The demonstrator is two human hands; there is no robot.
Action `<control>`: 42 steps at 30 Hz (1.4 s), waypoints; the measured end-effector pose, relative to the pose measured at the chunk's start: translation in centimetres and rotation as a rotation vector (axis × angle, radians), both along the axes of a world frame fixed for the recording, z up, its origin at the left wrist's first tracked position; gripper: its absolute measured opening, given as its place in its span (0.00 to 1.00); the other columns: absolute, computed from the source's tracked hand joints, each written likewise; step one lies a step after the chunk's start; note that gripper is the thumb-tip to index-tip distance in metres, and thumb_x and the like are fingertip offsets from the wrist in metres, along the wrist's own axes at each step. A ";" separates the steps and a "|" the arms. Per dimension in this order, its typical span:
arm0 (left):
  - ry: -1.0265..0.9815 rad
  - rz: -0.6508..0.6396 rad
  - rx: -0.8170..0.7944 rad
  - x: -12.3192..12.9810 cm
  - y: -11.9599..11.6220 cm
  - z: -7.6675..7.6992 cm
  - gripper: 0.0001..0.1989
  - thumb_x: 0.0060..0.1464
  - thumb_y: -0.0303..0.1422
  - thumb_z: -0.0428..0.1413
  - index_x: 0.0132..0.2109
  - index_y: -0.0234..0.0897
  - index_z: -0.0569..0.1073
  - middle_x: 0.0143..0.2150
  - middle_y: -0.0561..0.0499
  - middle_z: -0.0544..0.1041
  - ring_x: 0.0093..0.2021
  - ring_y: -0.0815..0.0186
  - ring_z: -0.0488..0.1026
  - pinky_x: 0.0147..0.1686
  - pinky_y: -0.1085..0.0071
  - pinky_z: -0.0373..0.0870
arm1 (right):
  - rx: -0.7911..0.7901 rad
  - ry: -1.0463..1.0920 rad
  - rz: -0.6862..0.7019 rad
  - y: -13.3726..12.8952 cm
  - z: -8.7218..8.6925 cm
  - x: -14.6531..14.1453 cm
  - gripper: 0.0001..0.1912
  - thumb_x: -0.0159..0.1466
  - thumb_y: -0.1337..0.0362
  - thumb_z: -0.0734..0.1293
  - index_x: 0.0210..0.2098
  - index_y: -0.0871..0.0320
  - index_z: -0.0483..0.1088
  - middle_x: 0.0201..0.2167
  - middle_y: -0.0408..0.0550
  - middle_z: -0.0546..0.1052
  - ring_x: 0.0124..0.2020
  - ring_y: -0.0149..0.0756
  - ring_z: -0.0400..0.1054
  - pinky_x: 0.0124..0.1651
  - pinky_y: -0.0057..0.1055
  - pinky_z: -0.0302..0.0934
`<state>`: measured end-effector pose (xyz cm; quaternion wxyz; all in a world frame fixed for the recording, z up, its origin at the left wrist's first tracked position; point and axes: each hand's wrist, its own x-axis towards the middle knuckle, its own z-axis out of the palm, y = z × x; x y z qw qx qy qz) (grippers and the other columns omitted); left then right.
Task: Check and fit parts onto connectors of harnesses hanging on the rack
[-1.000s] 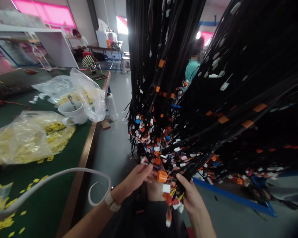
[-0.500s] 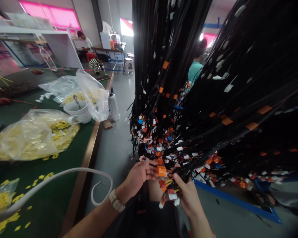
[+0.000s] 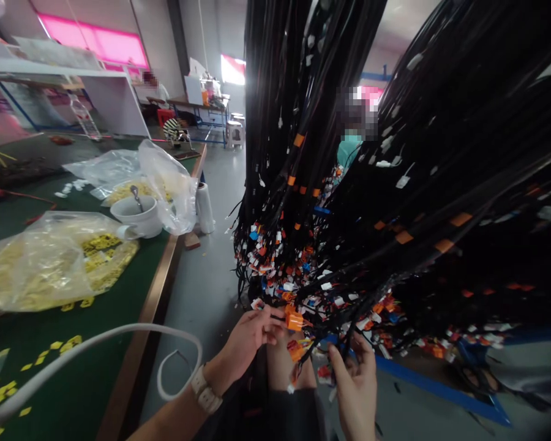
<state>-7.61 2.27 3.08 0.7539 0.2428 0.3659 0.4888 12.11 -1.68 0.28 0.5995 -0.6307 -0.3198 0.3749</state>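
Note:
A dense curtain of black wire harnesses [image 3: 284, 110] hangs in front of me, its lower ends crowded with small orange, white, red and blue connectors. At those ends my left hand [image 3: 243, 343], with a pale watch on the wrist, has its fingers closed at an orange connector [image 3: 294, 318]. A small white connector [image 3: 258, 304] shows just above the fingers. To the right, my right hand [image 3: 357, 380] pinches black wires between thumb and fingers. Another orange connector with red inside [image 3: 296, 350] dangles between the hands.
On the left, a green-topped table [image 3: 133, 282] bears clear bags of yellow pieces [image 3: 50, 263], a white mug [image 3: 140, 217] with a spoon, and scattered yellow pieces. A white hose [image 3: 119, 329] arches over its edge. Low blue frame bars [image 3: 441, 383] run at right; people sit farther back.
My right hand has moved right and slightly down, away from the left hand, along the black wires. My left hand stays by the orange connector. The view has shifted slightly.

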 end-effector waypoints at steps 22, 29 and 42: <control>0.366 -0.132 0.289 0.1 -0.9 0.7 0.23 0.53 0.49 0.52 0.38 0.33 0.79 0.31 0.45 0.77 0.32 0.64 0.70 0.34 0.71 0.65 | 0.010 -0.043 -0.006 -0.1 0.0 0.5 0.27 0.50 0.56 0.72 0.47 0.56 0.65 0.46 0.50 0.72 0.47 0.39 0.66 0.49 0.34 0.60; 0.316 -0.081 0.250 0.1 -0.6 0.3 0.23 0.53 0.48 0.53 0.38 0.32 0.79 0.29 0.45 0.75 0.31 0.65 0.69 0.32 0.72 0.63 | -0.092 -0.037 0.104 -0.3 -0.6 2.2 0.21 0.52 0.52 0.71 0.41 0.58 0.71 0.38 0.48 0.76 0.39 0.37 0.68 0.43 0.31 0.61; 0.366 -0.135 0.281 0.1 -0.5 0.0 0.22 0.54 0.48 0.52 0.40 0.33 0.79 0.29 0.46 0.76 0.31 0.66 0.70 0.32 0.72 0.64 | -0.215 0.052 0.242 -0.5 1.3 4.1 0.17 0.48 0.53 0.74 0.22 0.60 0.69 0.14 0.37 0.62 0.16 0.24 0.51 0.17 0.22 0.45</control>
